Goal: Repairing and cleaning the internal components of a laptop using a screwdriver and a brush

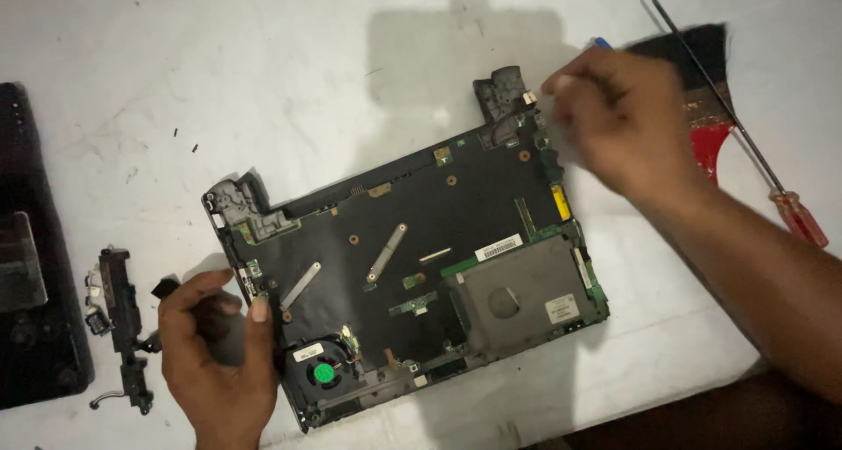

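Note:
An opened laptop base (412,239) lies tilted on a white table, its dark board, a grey drive cover (517,296) and a small fan with a green hub (324,373) exposed. My left hand (215,349) grips the base's near left edge beside the fan. My right hand (627,121) hovers blurred over the far right corner by the hinge (502,95), fingers curled around a thin tool with a blue tip (602,42).
A red-handled screwdriver (794,213) and a black-bristled brush with a red handle (706,90) lie at the right. A removed black part with wires (123,323) and a dark laptop panel (31,266) sit at the left. The table's front edge runs along the lower right.

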